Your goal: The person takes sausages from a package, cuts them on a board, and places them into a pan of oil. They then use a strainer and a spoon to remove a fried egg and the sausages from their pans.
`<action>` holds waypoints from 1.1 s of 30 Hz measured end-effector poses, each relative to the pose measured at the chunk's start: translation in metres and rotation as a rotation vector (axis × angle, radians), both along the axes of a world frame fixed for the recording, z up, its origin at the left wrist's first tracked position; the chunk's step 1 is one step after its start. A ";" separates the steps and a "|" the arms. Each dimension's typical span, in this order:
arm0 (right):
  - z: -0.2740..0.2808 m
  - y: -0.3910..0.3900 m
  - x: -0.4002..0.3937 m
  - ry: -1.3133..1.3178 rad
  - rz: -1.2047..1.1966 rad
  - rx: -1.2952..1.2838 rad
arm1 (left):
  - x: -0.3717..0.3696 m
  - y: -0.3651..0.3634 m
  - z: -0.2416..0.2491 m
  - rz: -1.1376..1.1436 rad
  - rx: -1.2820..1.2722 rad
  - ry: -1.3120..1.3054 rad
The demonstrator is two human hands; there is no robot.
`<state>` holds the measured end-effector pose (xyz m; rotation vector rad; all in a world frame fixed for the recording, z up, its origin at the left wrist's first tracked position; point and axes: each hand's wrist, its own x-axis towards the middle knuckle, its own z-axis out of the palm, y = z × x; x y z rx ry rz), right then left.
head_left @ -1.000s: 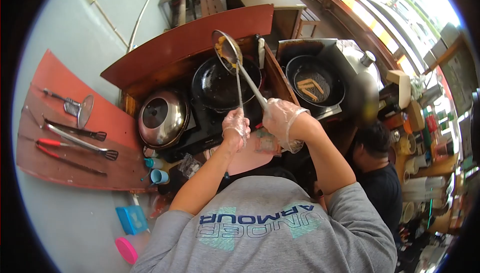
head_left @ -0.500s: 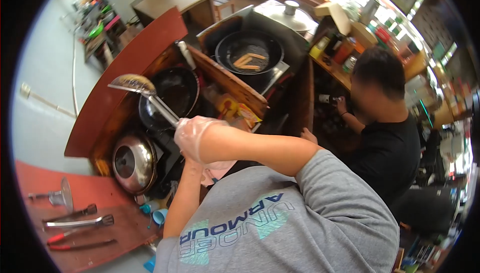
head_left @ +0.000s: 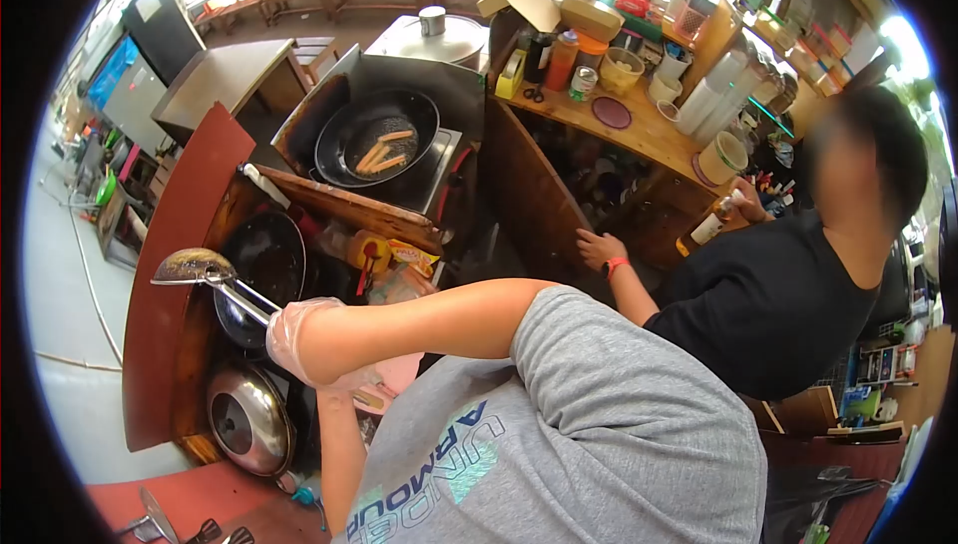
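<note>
A long-handled metal ladle (head_left: 195,267) extends left from my right hand (head_left: 302,336), which is closed round its handle in a clear plastic glove. Something brownish shows in the ladle's bowl, raised beside the red panel. My left hand (head_left: 349,382) is mostly hidden behind the right one, so its fingers cannot be made out. Close to it is a pink dish or sheet (head_left: 399,372) with pale strips on it. Below the ladle's handle sits a dark wok (head_left: 261,270) on the cooker. Several sausage-like sticks (head_left: 382,153) lie in a black frying pan (head_left: 419,130).
A domed metal lid (head_left: 249,419) stands in front of the wok. Wooden boards and a red panel (head_left: 165,344) wall the cooker. At right, a co-worker holds a bottle (head_left: 711,223) and touches an open cabinet door (head_left: 534,175). Jars and bottles line the wooden counter (head_left: 639,130).
The camera view has turned rightward. My right hand still grips the raised ladle. The co-worker has straightened up and brought a bottle out of the cabinet.
</note>
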<state>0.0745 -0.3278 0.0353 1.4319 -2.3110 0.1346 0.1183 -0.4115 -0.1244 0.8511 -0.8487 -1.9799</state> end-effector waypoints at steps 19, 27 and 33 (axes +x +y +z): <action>0.101 0.000 -0.091 -0.360 0.910 0.694 | -0.018 -0.007 0.013 0.318 0.241 0.035; 0.053 -0.029 -0.111 -0.081 0.933 0.851 | -0.021 0.001 0.046 0.256 0.355 -0.142; 0.041 -0.022 -0.134 -0.074 0.957 0.690 | -0.020 -0.002 0.025 0.302 0.224 -0.191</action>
